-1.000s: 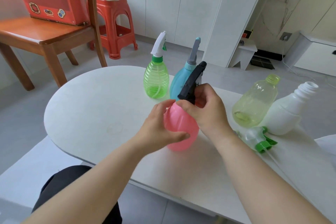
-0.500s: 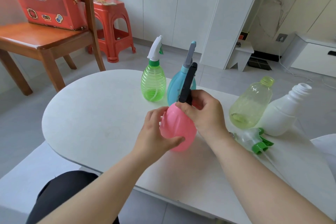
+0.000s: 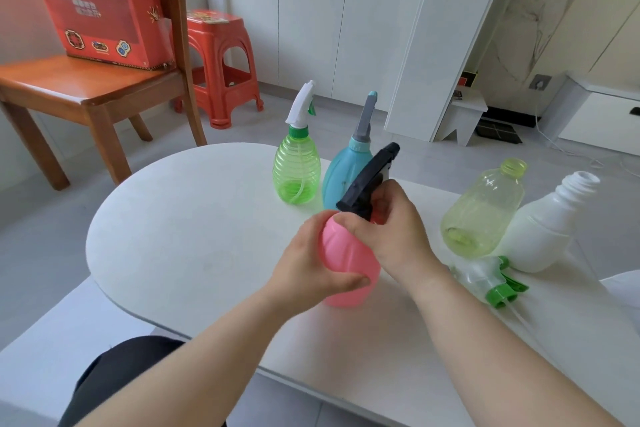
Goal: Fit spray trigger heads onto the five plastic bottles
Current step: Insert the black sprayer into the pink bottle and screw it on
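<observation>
I've got the left hand (image 3: 311,263) wrapped round the pink bottle (image 3: 346,260) so it can't turn. The right hand (image 3: 398,232) pinches the base of the black trigger head (image 3: 367,180) at the neck, probably to screw it down. Hands are close together, both on this one bottle. Beyond the hands, the green bottle (image 3: 296,170) and blue bottle (image 3: 337,173) already have heads on. Right of the right hand, the yellow bottle (image 3: 485,208) and white bottle (image 3: 550,222) lean together with no heads. A loose clear trigger head (image 3: 485,279) lies beside the right wrist, handy for the next one.
</observation>
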`<action>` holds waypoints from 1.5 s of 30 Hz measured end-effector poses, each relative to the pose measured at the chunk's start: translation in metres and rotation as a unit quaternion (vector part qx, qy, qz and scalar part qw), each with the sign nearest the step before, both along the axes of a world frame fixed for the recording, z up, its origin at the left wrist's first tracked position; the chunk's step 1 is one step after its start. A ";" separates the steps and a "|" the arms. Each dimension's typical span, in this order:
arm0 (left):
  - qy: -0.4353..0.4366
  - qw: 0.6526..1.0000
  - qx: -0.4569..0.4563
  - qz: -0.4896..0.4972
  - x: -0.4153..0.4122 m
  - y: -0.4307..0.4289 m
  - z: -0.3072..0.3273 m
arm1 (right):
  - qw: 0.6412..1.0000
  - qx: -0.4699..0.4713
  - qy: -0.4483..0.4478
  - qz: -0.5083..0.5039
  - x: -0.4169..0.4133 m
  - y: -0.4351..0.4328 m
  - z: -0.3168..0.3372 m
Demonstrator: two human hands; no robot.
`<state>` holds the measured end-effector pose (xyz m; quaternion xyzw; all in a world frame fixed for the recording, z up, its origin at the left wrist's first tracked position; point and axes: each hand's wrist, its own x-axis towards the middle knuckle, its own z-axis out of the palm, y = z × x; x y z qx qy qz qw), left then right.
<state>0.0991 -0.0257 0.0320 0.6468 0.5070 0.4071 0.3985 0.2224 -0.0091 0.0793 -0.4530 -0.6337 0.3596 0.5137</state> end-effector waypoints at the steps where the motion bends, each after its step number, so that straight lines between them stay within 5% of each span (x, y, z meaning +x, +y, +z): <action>1: 0.008 1.000 0.010 0.023 0.005 -0.003 -0.003 | 1.000 0.012 -0.003 -0.011 -0.002 -0.001 -0.002; 12: 0.024 0.986 -0.054 -0.159 -0.021 0.017 0.014 | 0.988 -0.086 -0.015 0.125 0.023 -0.002 0.010; 16: -0.036 0.998 -0.022 -0.056 0.002 0.009 0.007 | 0.999 -0.047 -0.017 0.015 0.016 0.000 0.003; 20: 0.001 0.998 0.038 0.053 0.018 -0.003 -0.009 | 0.998 -0.021 -0.029 -0.052 0.009 -0.004 -0.002; 27: 0.023 0.992 -0.020 -0.120 -0.011 0.015 0.006 | 0.980 -0.136 0.020 0.142 0.033 -0.004 0.011; 30: 0.001 0.989 -0.042 -0.138 -0.003 0.017 0.013 | 0.986 -0.133 0.030 0.095 0.030 -0.004 0.009; 36: 0.039 0.998 0.031 0.041 0.023 -0.008 -0.002 | 0.995 -0.091 -0.001 -0.036 0.019 -0.010 0.002; 42: 0.036 0.996 -0.002 -0.087 -0.001 0.005 0.011 | 0.982 -0.157 0.023 0.100 0.038 -0.008 0.011; 45: 0.007 0.991 -0.033 -0.132 0.002 0.010 0.014 | 0.985 -0.148 0.032 0.083 0.035 -0.008 0.009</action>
